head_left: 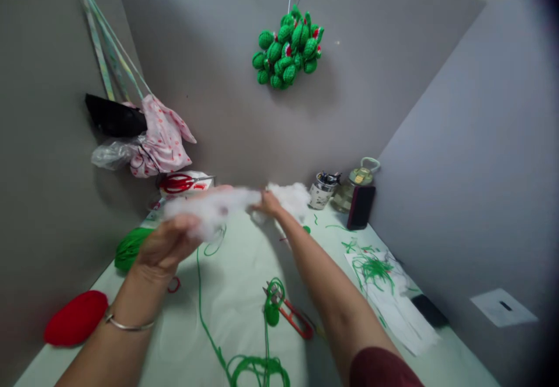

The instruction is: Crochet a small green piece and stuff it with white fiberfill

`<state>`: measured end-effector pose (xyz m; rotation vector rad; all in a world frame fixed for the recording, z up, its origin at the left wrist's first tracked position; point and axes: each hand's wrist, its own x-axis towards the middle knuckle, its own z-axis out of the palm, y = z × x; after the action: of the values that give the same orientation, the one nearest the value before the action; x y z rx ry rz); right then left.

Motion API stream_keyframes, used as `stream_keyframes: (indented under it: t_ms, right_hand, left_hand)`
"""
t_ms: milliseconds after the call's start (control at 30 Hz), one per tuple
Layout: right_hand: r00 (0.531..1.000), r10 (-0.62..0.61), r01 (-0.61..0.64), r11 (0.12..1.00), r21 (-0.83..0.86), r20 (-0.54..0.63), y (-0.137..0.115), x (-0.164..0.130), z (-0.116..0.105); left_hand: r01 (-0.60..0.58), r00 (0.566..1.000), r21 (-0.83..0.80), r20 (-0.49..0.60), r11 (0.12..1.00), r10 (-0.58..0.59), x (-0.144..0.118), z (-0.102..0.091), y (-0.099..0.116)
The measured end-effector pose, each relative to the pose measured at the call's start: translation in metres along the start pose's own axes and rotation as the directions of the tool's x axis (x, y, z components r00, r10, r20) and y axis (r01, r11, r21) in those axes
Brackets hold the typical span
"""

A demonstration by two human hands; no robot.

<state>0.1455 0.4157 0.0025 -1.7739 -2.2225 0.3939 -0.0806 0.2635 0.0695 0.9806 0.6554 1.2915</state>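
A tuft of white fibre stuffing (213, 209) stretches between my two hands above the table. My left hand (168, 242) is closed around its thicker end, and the picture is blurred there. The thin end is pinched in the fingers of my right hand (268, 203), partly hidden. Just behind that hand lies a larger heap of white stuffing (297, 198). Below, on the table, a small green crocheted piece (272, 315) with its yarn tail touches orange-handled scissors (297, 320). Loose green yarn (259, 366) coils at the near edge.
Green yarn (131, 248) and red yarn (76, 318) sit left, with red-handled scissors (177, 183) behind. At right stand a tin of tools (321, 194), a jar (345, 192) and a phone (361, 208); green scraps (378, 270) lie on paper. Crocheted green pieces (288, 49) hang above.
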Motion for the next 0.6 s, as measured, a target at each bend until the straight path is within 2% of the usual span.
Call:
stream_keyframes:
  t_ms: [67,133,233,300,400,467,533,600]
  right_hand:
    - [0.999,-0.041,0.040,0.993,0.110,0.005,0.005,-0.006,-0.015]
    - [0.998,-0.068,0.068,0.978,0.198,-0.011,0.012,-0.024,-0.028]
    - [0.995,-0.086,0.096,0.957,0.275,-0.048,0.019,-0.074,-0.042]
    - [0.993,-0.119,0.110,0.942,0.316,0.010,0.018,-0.120,-0.046]
    - [0.976,-0.199,0.155,0.922,0.356,0.092,0.011,-0.188,-0.044]
    - [0.935,-0.319,0.245,0.895,0.373,0.152,0.006,-0.222,-0.038]
    - [0.888,-0.405,0.324,0.887,0.329,0.216,0.001,-0.243,-0.029]
    - [0.875,-0.420,0.355,0.894,0.272,0.242,-0.001,-0.250,-0.017]
  left_hand:
    - [0.011,0.998,-0.051,-0.057,0.999,-0.014,-0.004,0.004,0.008]
    - [0.032,0.995,-0.152,-0.085,0.988,-0.045,-0.002,0.011,0.006]
    - [0.120,0.990,-0.242,-0.045,0.963,-0.135,0.001,0.023,-0.007]
    - [0.153,0.986,-0.229,-0.028,0.961,-0.164,0.001,0.029,-0.017]
    - [0.158,0.987,-0.205,-0.006,0.966,-0.162,-0.002,0.031,-0.029]
    - [0.141,0.990,-0.200,0.004,0.970,-0.143,-0.005,0.031,-0.034]
    - [0.140,0.990,-0.183,0.007,0.973,-0.141,-0.008,0.032,-0.035]
    - [0.165,0.986,-0.159,0.015,0.973,-0.165,-0.012,0.034,-0.033]
